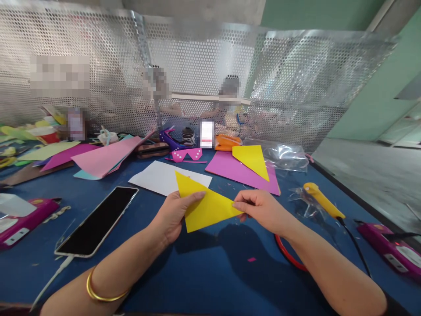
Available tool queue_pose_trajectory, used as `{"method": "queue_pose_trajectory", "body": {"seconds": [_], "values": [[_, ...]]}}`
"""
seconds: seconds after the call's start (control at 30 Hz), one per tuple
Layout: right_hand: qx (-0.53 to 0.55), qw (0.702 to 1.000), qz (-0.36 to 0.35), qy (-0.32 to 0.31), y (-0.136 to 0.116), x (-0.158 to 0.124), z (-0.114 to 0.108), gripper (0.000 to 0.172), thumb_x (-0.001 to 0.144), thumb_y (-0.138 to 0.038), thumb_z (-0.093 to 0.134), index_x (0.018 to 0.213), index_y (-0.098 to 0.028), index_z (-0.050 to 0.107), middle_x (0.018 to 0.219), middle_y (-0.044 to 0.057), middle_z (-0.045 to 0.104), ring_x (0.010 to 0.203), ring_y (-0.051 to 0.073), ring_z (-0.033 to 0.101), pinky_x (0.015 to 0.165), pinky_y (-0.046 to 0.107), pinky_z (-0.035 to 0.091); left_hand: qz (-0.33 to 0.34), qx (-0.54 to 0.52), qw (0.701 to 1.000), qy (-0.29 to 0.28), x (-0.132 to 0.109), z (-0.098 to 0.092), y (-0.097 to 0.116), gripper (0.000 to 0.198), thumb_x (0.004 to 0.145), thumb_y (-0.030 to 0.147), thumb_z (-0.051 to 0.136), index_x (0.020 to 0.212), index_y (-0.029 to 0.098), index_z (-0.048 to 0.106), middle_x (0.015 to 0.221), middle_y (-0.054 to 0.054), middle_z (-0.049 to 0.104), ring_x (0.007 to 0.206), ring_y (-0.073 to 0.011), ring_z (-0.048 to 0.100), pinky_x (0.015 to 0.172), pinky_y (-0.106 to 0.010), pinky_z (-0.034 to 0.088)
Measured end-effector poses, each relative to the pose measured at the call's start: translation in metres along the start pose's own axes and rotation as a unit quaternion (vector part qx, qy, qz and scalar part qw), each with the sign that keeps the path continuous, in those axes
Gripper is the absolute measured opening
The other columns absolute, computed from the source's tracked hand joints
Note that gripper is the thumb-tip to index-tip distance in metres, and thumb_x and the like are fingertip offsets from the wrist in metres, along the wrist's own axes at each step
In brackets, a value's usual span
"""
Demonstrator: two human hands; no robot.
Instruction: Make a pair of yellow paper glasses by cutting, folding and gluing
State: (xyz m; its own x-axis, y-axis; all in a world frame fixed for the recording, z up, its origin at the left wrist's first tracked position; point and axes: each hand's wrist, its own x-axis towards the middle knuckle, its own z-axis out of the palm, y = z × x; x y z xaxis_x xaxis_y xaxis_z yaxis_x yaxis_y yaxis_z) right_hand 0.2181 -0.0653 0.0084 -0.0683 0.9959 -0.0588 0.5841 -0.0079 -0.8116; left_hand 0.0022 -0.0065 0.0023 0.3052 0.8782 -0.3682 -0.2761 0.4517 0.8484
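A bright yellow triangular sheet [204, 210], paper or thin foam, is held up over the blue table. My left hand [174, 215] grips its left side, thumb lying across the front. At the sheet's right corner my right hand [256, 208] pinches the tip between thumb and fingers. Just behind them lies a white sheet [154, 177]. Farther back, another yellow piece [255, 160] rests on a purple sheet [226, 169]. Pink pixel-style glasses [187, 155] lie beyond the white sheet. Part of a red ring-shaped thing [287, 254] shows beneath my right forearm.
A phone [98, 219] with a charging cable lies left. On the right are a yellow glue gun [324, 200] and a magenta power strip [391, 248]; another power strip [28, 219] sits far left. Coloured sheets [105, 156] and a perforated metal screen [200, 57] stand behind.
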Motion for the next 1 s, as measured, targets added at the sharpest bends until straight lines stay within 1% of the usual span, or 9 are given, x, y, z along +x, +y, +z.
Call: {"method": "queue_pose_trajectory", "body": {"seconds": [0.2,0.3,0.37,0.47,0.6,0.7,0.83,0.93,1.0], "values": [[-0.119,0.988,0.030,0.097,0.012,-0.022,-0.032,0.027,0.089,-0.045,0.049,0.075,-0.024,0.060,0.072,0.002,0.070,0.066,0.019,0.067,0.069,0.033,0.050,0.023,-0.015,0.998,0.055,0.003,-0.006,0.008,0.026,0.068,0.020,0.083,0.092,0.017,0.072,0.097,-0.009,0.078,0.087,-0.0257,0.075,0.073,-0.032,0.062],[-0.208,0.965,0.080,0.140,0.038,-0.048,-0.043,0.019,0.080,-0.041,0.058,0.085,-0.024,0.064,0.078,0.007,0.072,0.073,0.029,0.069,0.064,0.037,0.046,0.024,-0.019,0.997,0.077,0.006,-0.009,0.013,0.023,0.069,0.020,0.082,0.089,0.018,0.071,0.097,-0.008,0.078,0.088,-0.0251,0.075,0.071,-0.030,0.061],[-0.261,0.946,0.112,0.156,0.059,-0.066,-0.042,0.026,0.075,-0.036,0.061,0.096,-0.021,0.066,0.089,0.012,0.073,0.078,0.034,0.069,0.063,0.038,0.045,0.021,-0.021,0.996,0.082,0.006,-0.009,0.014,0.024,0.069,0.019,0.083,0.089,0.019,0.071,0.098,-0.008,0.078,0.088,-0.0246,0.075,0.069,-0.029,0.061],[-0.406,0.898,0.116,0.123,0.081,-0.083,-0.034,0.037,0.082,-0.029,0.052,0.116,-0.018,0.063,0.116,0.017,0.067,0.099,0.033,0.068,0.071,0.038,0.048,0.016,-0.022,0.996,0.084,0.005,-0.006,0.014,0.024,0.070,0.019,0.082,0.091,0.019,0.070,0.098,-0.007,0.078,0.088,-0.0232,0.075,0.068,-0.027,0.061],[-0.463,0.870,0.149,0.079,0.082,-0.081,-0.028,0.053,0.083,-0.022,0.050,0.136,-0.014,0.052,0.118,0.019,0.065,0.101,0.032,0.069,0.075,0.037,0.049,0.015,-0.020,0.997,0.078,0.001,-0.001,0.013,0.024,0.071,0.020,0.081,0.092,0.019,0.069,0.101,-0.008,0.078,0.091,-0.0233,0.074,0.070,-0.026,0.060],[-0.461,0.869,0.159,0.081,0.077,-0.072,-0.029,0.058,0.077,-0.017,0.054,0.135,-0.012,0.053,0.112,0.020,0.068,0.092,0.034,0.071,0.071,0.037,0.049,0.021,-0.015,0.997,0.066,0.000,0.000,0.012,0.025,0.071,0.021,0.081,0.093,0.019,0.069,0.102,-0.008,0.077,0.091,-0.0231,0.074,0.070,-0.026,0.060],[-0.447,0.874,0.164,0.097,0.079,-0.073,-0.031,0.048,0.078,-0.017,0.054,0.125,-0.011,0.062,0.100,0.020,0.073,0.087,0.036,0.073,0.069,0.039,0.051,0.026,-0.006,0.999,0.045,0.001,-0.002,0.011,0.027,0.070,0.021,0.082,0.093,0.017,0.070,0.099,-0.010,0.078,0.085,-0.0224,0.074,0.071,-0.027,0.060],[-0.431,0.883,0.154,0.106,0.093,-0.083,-0.034,0.041,0.079,-0.022,0.054,0.118,-0.018,0.067,0.105,0.016,0.075,0.092,0.034,0.074,0.070,0.038,0.054,0.022,-0.002,0.999,0.037,0.002,-0.003,0.012,0.028,0.068,0.020,0.083,0.093,0.016,0.069,0.094,-0.010,0.078,0.081,-0.0227,0.074,0.070,-0.029,0.060],[-0.396,0.900,0.123,0.131,0.104,-0.088,-0.035,0.044,0.079,-0.026,0.054,0.121,-0.024,0.066,0.110,0.011,0.075,0.095,0.031,0.074,0.073,0.036,0.057,0.019,-0.001,0.999,0.035,0.003,-0.002,0.013,0.030,0.067,0.019,0.083,0.093,0.015,0.069,0.093,-0.010,0.078,0.080,-0.0227,0.074,0.068,-0.029,0.060]]}}
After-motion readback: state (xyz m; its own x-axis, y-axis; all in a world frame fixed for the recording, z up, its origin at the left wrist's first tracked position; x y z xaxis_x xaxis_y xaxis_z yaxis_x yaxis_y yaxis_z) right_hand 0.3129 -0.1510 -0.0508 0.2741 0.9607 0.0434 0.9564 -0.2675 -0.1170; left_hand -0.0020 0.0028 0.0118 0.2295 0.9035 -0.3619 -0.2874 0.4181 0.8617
